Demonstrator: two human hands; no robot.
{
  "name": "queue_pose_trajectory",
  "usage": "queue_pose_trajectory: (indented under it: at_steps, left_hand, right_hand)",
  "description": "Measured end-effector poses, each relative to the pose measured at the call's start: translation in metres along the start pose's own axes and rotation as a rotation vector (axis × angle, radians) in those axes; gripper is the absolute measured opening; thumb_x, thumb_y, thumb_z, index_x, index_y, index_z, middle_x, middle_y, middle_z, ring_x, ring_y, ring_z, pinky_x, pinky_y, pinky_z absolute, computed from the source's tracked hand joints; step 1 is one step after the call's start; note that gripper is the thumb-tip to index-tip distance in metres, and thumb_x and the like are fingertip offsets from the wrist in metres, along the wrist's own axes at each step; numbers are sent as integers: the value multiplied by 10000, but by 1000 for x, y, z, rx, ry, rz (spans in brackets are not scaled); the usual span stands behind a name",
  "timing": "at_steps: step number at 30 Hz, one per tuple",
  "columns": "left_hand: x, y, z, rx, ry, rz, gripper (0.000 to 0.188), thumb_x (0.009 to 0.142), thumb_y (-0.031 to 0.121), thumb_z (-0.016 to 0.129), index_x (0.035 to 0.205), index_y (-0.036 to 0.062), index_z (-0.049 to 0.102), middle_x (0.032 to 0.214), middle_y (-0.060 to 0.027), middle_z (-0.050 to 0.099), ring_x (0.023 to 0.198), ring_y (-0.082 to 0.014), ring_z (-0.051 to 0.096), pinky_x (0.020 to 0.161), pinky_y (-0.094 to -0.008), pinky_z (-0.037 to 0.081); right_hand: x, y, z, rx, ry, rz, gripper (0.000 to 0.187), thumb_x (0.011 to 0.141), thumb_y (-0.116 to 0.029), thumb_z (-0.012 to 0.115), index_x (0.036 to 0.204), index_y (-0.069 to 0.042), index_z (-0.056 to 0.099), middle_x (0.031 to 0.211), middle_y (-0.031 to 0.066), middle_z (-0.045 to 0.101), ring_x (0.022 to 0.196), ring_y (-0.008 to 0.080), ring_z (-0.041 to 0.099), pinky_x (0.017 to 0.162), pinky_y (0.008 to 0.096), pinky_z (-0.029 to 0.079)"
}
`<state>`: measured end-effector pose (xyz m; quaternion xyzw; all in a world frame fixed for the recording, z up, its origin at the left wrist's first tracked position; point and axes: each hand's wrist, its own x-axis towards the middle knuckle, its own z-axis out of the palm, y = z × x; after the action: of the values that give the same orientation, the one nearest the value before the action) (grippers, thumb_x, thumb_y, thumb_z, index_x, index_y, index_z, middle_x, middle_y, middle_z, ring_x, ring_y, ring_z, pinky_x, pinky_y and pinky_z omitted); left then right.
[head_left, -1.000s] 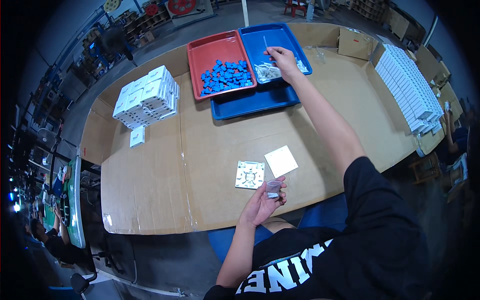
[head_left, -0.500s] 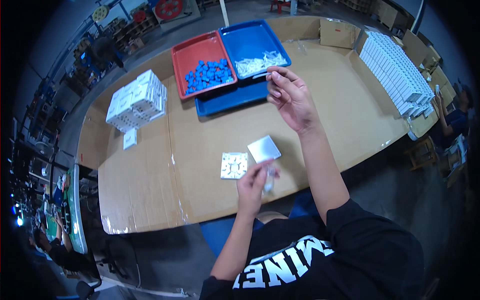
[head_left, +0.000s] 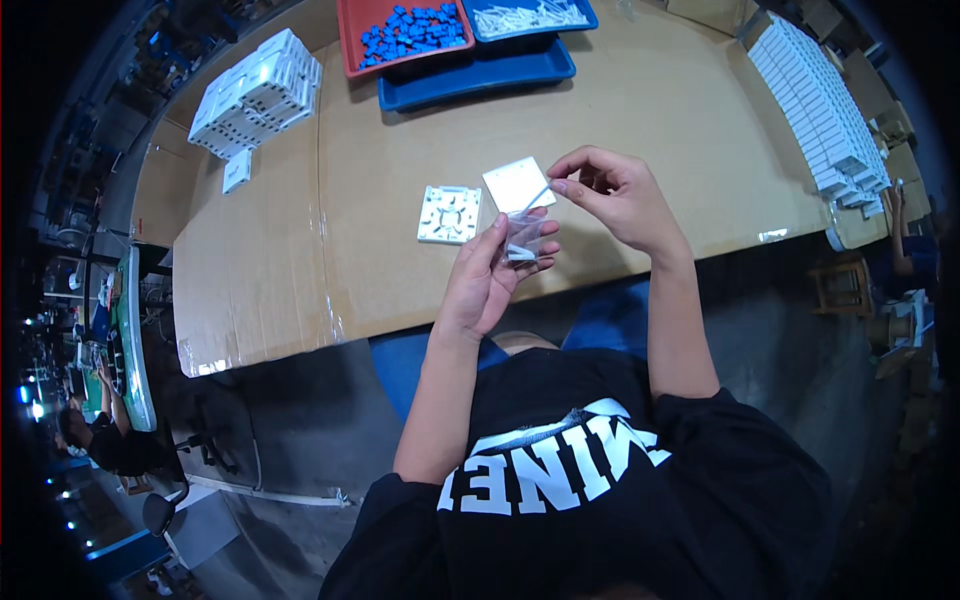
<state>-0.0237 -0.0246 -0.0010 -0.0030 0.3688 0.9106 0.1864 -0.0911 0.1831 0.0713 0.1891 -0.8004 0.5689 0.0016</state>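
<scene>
My left hand (head_left: 492, 262) holds a small clear plastic bag (head_left: 524, 238) between thumb and fingers, with a white piece low inside it. My right hand (head_left: 612, 195) pinches a thin white stick-like part (head_left: 540, 196) at the mouth of the bag. Just beyond my hands a plain square white cover (head_left: 515, 182) lies on the cardboard tabletop, partly behind the fingers. Beside it, to the left, lies a square white base plate (head_left: 449, 214) with moulded details and openings. The two squares are apart.
A red tray (head_left: 352, 45) of blue parts and a blue tray (head_left: 590, 22) of thin white parts stand at the back, above another blue tray (head_left: 480, 90). Stacked white boxes (head_left: 258, 95) stand back left, one single box (head_left: 237, 171) before them. Rows of white units (head_left: 815, 110) line the right edge.
My right hand has come from beside the blue tray down to the bag with the thin white part. My left hand has turned, holding the bag up. The view has tilted downward.
</scene>
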Motion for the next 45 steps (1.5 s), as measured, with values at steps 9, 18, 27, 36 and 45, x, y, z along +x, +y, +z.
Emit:
queue_pose_trajectory:
  at_steps: [9,18,27,36,45]
  left_hand:
    - [-10,-15,-4,-19,59,-70,487,1104,351,494,1373,-53,538,1261,-199,678,1146,-328,700,974,-451,604]
    - [-10,-14,-6,19,88,-46,498,1096,360,517,1334,-76,559,1247,-201,678,1148,-330,701,962,-417,612]
    - [-10,-12,-1,252,122,89,429,1095,307,544,1254,-79,642,1109,-167,737,990,-259,749,901,-347,595]
    - [-15,-16,7,636,272,298,333,1075,232,600,1188,-64,704,1020,-110,753,939,-156,716,865,-284,550]
    - [-16,-11,22,501,468,578,183,1018,93,681,1142,-41,694,1067,-80,724,992,-109,671,890,-255,528]
  right_hand:
    - [6,11,13,85,-468,56,110,909,-70,737,1007,-24,755,812,8,704,728,73,593,655,246,469]
    - [15,25,14,-51,-597,-96,163,931,-196,744,970,-41,775,1115,11,669,927,135,608,727,279,463]
    - [18,23,9,-28,-691,-76,157,927,-171,763,1005,-38,792,1029,52,724,926,168,663,816,314,520]
    - [-10,27,39,479,-321,198,234,887,-13,779,1103,-1,689,943,42,707,915,107,660,863,261,535]
    - [-23,25,65,624,-54,77,322,904,-11,775,1201,2,652,1036,41,692,945,88,668,872,238,555]
